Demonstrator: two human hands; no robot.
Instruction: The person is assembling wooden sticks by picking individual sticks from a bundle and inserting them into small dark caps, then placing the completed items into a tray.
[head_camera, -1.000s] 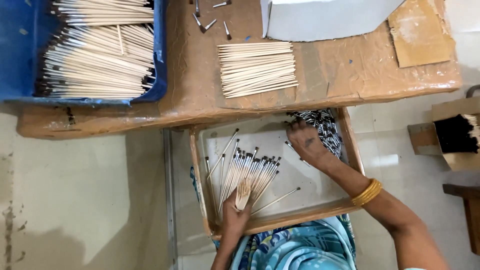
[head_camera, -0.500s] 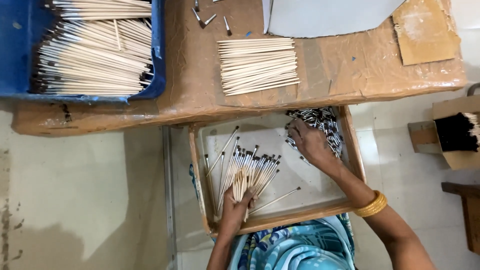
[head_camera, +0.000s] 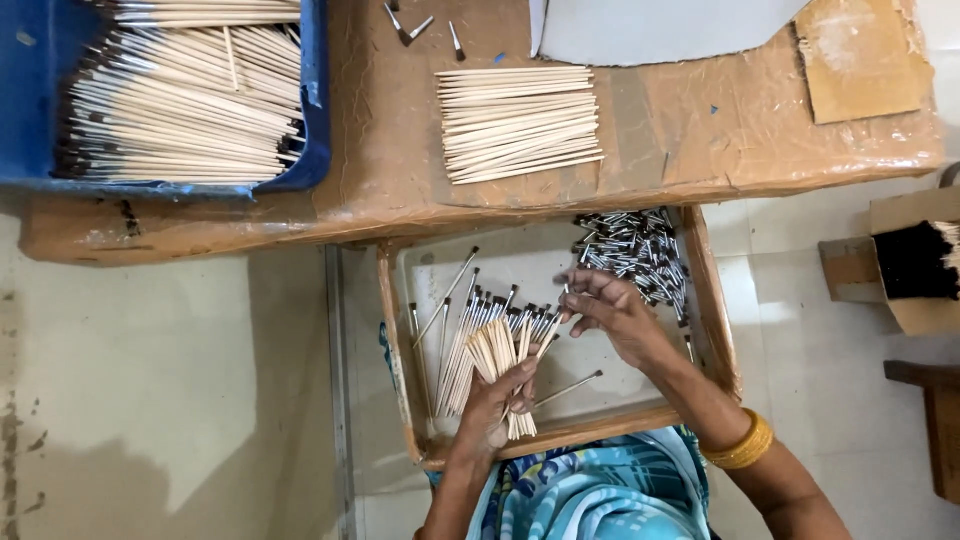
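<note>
On my lap rests a shallow cardboard tray (head_camera: 396, 340). My left hand (head_camera: 497, 402) grips a bundle of thin wooden sticks (head_camera: 497, 352) near its front edge. My right hand (head_camera: 612, 312) is beside the bundle's top and pinches one stick's dark tip. Finished sticks with metal tips (head_camera: 470, 320) lie fanned out in the tray left of the bundle. A heap of small silver metal ferrules (head_camera: 630, 250) fills the tray's far right corner, just beyond my right hand.
A low table wrapped in brown plastic (head_camera: 700, 130) carries a stack of bare sticks (head_camera: 518, 122), a blue crate (head_camera: 310, 120) of tipped sticks, a grey sheet (head_camera: 650, 30) and a cardboard piece (head_camera: 860, 60). A carton (head_camera: 915, 260) stands on the floor right.
My right hand left the ferrule heap and moved left to the bundle. My left hand lifted the stick bundle slightly toward it.
</note>
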